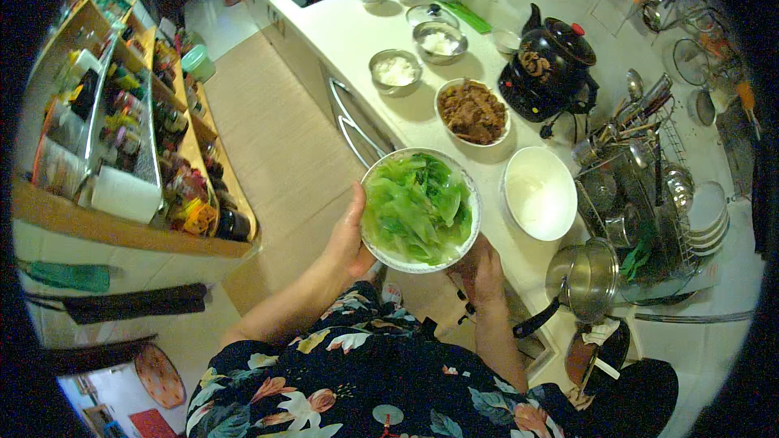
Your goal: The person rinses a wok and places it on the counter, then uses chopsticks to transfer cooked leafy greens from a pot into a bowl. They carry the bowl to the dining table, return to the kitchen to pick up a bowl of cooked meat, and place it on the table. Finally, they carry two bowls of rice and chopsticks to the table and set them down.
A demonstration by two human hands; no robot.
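A round white bowl (420,268) with a patterned rim is held level in front of my body. Cooked leafy greens (420,207), perhaps lettuce, fill it nearly to the rim. My left hand (352,237) grips the bowl's left side, thumb up along the rim. Under the lower right side is my right hand (484,271), its fingers partly hidden by the bowl. On the counter just right of the bowl stands an empty white bowl (540,193). Beyond it is a white bowl of brown cooked food (473,111).
Two metal bowls with white food (395,71) stand farther along the counter (341,30). A black electric pot (551,64) is behind them. At right are a dish rack with utensils (633,115) and a saucepan (581,280), its handle toward me. Shelves of jars (128,121) line the left.
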